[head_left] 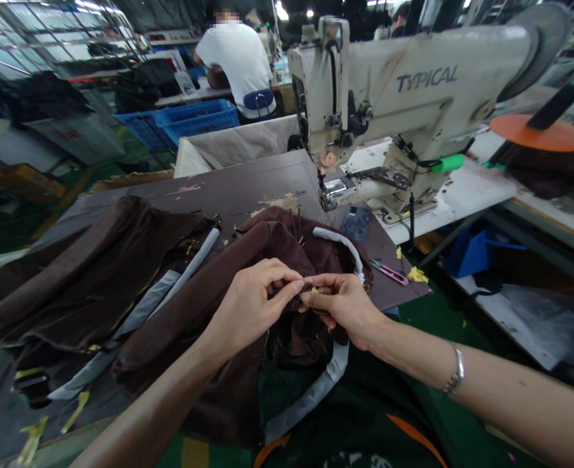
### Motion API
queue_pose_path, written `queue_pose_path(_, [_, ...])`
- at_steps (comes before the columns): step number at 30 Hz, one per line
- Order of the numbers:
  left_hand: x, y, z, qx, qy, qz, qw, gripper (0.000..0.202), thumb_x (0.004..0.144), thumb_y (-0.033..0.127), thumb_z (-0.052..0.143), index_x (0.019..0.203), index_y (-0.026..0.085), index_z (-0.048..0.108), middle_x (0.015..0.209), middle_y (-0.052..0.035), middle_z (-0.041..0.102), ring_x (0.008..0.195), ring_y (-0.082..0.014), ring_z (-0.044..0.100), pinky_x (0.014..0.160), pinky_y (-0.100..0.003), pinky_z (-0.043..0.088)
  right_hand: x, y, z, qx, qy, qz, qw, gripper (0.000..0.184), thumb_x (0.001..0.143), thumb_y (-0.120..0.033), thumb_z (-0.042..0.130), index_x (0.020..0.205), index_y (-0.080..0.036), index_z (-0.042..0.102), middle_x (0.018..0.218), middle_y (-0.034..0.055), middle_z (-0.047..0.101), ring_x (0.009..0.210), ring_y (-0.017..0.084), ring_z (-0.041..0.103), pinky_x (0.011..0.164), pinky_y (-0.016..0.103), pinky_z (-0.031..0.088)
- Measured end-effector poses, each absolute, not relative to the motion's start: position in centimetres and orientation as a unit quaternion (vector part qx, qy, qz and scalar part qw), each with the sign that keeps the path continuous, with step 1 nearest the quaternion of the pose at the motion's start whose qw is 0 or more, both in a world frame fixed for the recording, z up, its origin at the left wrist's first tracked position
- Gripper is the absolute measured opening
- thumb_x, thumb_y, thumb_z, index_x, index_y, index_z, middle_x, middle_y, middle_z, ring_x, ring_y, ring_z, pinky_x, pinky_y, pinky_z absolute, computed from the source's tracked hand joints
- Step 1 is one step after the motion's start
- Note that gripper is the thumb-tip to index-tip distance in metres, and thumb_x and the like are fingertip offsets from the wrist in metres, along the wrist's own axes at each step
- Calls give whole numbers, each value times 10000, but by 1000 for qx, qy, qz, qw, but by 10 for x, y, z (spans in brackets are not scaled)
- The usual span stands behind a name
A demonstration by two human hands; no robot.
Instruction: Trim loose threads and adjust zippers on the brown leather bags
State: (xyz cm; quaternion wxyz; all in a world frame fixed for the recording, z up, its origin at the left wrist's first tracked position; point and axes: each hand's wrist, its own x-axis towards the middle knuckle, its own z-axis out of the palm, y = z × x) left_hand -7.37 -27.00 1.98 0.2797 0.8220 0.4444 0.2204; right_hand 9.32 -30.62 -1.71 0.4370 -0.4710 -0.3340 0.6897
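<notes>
Dark brown bag material lies over the table's front edge, with its near part hanging by my lap. My left hand pinches a small dark piece of this bag between thumb and forefinger. Close beside it, my right hand pinches the same spot, where a bit of yellow shows. The fingers hide most of that piece. Straps wrapped in pale grey plastic curve out of the bag, one hanging below my right hand. A second brown bag with wrapped straps rests to the left.
A sewing machine marked TYPICAL stands behind the bag. Pink-handled thread snips, yellow scraps and a phone-like dark slab lie at right. Farther back are blue crates and a seated person in a white shirt.
</notes>
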Motion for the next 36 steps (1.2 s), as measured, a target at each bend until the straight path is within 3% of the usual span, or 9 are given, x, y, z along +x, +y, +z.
queue_pose_path(3, [-72, -268, 16, 806, 457, 209, 314, 137, 881, 306, 579, 861, 204, 668, 833, 11, 602, 716, -104, 530, 615, -240, 400, 92, -306, -18, -470, -335, 690, 437, 253, 703, -162, 682, 946, -93, 672, 618, 21, 660, 382, 53, 443, 330, 156, 304])
queue_pose_path(7, [-68, -266, 15, 788, 458, 216, 350, 125, 873, 246, 559, 787, 169, 609, 774, 7, 551, 724, -113, 499, 647, -245, 400, 90, -306, -18, -466, -359, 683, 432, 235, 720, -170, 675, 945, -104, 684, 633, 18, 663, 359, 41, 409, 323, 159, 300])
queue_pose_path(16, [-53, -251, 28, 805, 447, 222, 320, 107, 842, 225, 550, 777, 156, 598, 766, -5, 555, 716, -124, 507, 650, -255, 395, 93, -301, -9, -479, -374, 661, 439, 223, 736, -157, 661, 946, -85, 676, 640, 24, 666, 335, 20, 376, 316, 147, 245])
queue_pose_path(23, [-55, -232, 55, 767, 422, 305, 375, 225, 878, 358, 527, 861, 149, 609, 793, -5, 596, 715, -117, 533, 661, -223, 418, 86, -306, -13, -490, -379, 666, 416, 287, 709, -163, 682, 988, -100, 686, 612, 15, 668, 331, 34, 392, 316, 160, 275])
queue_pose_path(26, [-67, -226, 53, 776, 421, 254, 394, 264, 863, 393, 539, 873, 156, 653, 831, -23, 651, 758, -137, 581, 682, -225, 445, 88, -306, -12, -491, -356, 668, 431, 305, 715, -189, 697, 1003, -92, 678, 622, 23, 670, 349, 30, 392, 325, 153, 273])
queue_pose_path(31, [-79, -236, 36, 822, 429, 90, 363, 247, 846, 388, 539, 865, 189, 684, 757, -18, 675, 655, -137, 593, 583, -217, 420, 90, -306, -13, -485, -362, 676, 420, 272, 720, -199, 693, 972, -96, 678, 643, 24, 674, 349, 29, 399, 325, 154, 279])
queue_pose_path(36, [-73, -251, 28, 833, 422, 121, 337, 192, 847, 336, 541, 832, 174, 645, 759, -9, 648, 663, -131, 575, 608, -233, 416, 89, -305, -13, -487, -375, 671, 415, 232, 721, -173, 668, 942, -105, 692, 619, 9, 666, 336, 31, 393, 314, 156, 278])
